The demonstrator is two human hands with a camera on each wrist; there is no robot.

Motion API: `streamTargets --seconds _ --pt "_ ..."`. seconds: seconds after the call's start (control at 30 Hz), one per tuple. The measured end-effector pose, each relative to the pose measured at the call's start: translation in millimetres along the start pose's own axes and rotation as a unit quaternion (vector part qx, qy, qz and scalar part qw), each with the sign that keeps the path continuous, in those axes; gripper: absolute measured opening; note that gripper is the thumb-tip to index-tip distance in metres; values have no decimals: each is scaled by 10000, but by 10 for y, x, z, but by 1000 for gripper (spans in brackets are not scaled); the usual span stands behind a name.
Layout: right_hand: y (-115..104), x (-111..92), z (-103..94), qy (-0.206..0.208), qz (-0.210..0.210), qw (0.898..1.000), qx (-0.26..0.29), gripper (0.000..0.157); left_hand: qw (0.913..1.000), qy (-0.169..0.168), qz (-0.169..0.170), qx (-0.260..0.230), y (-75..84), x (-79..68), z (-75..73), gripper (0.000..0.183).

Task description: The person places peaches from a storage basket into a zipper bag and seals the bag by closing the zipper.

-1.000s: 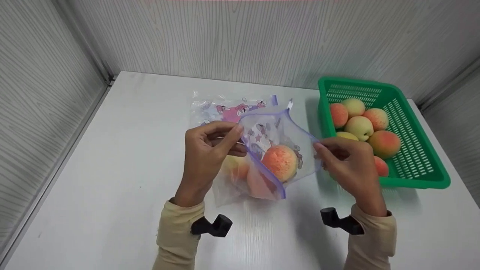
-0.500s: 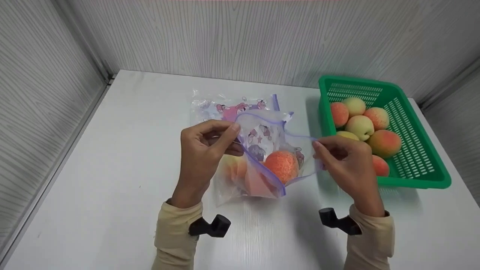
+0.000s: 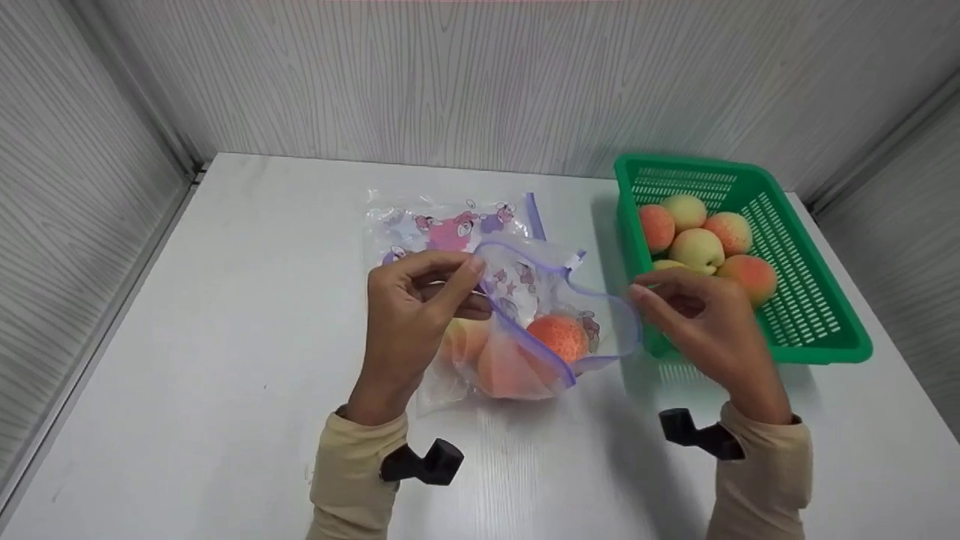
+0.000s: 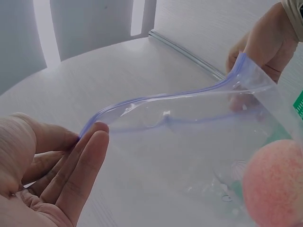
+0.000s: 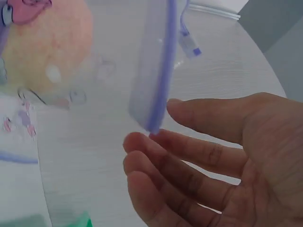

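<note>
My left hand (image 3: 416, 319) pinches the purple zip edge of a clear zip bag (image 3: 551, 281) between thumb and fingers. The bag's mouth gapes, and a white slider sits on its far rim. Inside lies a red-orange peach (image 3: 559, 336), with more pale and orange fruit blurred behind the frosted plastic. My right hand (image 3: 709, 319) is at the bag's right end, beside the green basket. In the right wrist view, the thumb (image 5: 208, 116) and fingers of that hand stand apart, and the bag's purple corner hangs close to the fingertips, not gripped.
A green basket (image 3: 817, 259) holding several peaches and other fruits stands at the right. Behind my left hand, a printed clear bag (image 3: 450, 225) with a purple zip lies flat on the white table (image 3: 255, 315). Wood-grain panels (image 3: 420, 82) enclose the back and sides.
My right hand has let go of the bag's right edge and its fingers have parted. The bag's right end has sagged a little. My left hand keeps its pinch. The head view has shifted slightly.
</note>
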State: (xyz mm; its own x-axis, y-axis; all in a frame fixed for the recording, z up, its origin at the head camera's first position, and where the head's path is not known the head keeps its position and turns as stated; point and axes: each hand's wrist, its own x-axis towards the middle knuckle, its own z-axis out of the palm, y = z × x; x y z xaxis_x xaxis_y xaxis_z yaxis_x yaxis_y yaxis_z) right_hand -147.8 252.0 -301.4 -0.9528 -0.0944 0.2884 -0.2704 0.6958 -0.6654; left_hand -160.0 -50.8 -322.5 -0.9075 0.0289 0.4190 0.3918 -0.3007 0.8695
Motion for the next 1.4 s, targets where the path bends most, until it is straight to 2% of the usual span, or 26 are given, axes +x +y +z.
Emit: streamTargets --seconds 0.17,0.27,0.33,0.47,0.57,0.63,0.7,0.8,0.93,1.1,1.23,1.4 --pt "202 128 -451 365 329 9964 -697 36 9998 16 -55 -184 -32 -11 27 11" --pt "365 196 -683 300 647 9906 -1171 49 9998 7 -48 -216 -33 -9 26 11" --pt "487 218 -772 143 838 9864 -1409 57 9998 -4 -35 -220 -29 -1 24 11" --pt "766 228 -789 -602 1373 9750 -1638 75 9998 -16 -40 -209 -15 11 22 11" --pt "964 215 -743 -1411 1844 9564 -1773 87 9998 -9 -85 -202 -11 7 19 12" --pt "1061 199 -716 -1842 2012 9436 -1876 92 9997 -6 -114 -211 -18 2 15 13" --pt "1127 183 -695 -2156 2075 9343 -1940 94 9996 5 -150 -237 -21 -1 13 14" --pt "1178 166 -654 -2316 1981 9319 -1969 80 9996 10 -170 -245 -23 3 10 14" --pt "1217 163 -587 -2402 2022 9314 -1844 49 9995 20 -206 -258 -14 3 13 13" --pt "1276 201 -535 -2361 2263 9292 -1718 43 9993 49 -264 -275 -10 -7 12 13" --pt "1282 208 -572 -1921 2222 9361 -1934 49 9993 40 -260 -248 3 3 12 13" --pt "1102 132 -711 -1067 2129 9479 -2118 80 9995 7 -256 -179 13 15 12 13"
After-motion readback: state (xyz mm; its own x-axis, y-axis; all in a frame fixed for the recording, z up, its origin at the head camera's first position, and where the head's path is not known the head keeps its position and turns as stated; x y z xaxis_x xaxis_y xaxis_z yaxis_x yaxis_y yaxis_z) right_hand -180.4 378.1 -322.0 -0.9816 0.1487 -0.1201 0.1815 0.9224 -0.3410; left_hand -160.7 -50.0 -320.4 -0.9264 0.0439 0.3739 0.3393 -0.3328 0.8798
